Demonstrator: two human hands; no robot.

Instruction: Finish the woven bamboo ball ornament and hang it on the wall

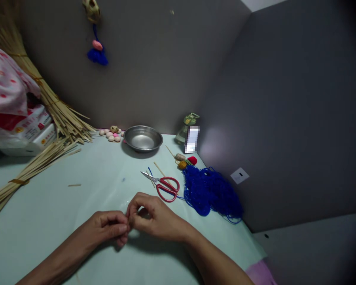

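My left hand (114, 227) and my right hand (150, 215) meet fingertip to fingertip over the pale green table cover (103, 198). Both are closed in a pinch; whatever lies between the fingers is too small or hidden to name. Just beyond my right hand lie red-handled scissors (166, 186), blades pointing away to the left. Thin pale strips (160, 170) lie beside them. To the right spreads a heap of blue yarn (209, 190), one strand of it reaching the scissors' handles.
A steel bowl (142, 138) stands at the back, with pale egg-shaped pieces (111, 136) beside it. Bundled straw strips (59, 107) and tissue packs (32, 126) fill the left. Small thread spools (182, 163) and a lit phone (192, 138) sit near the right wall. A blue tassel (97, 55) hangs behind.
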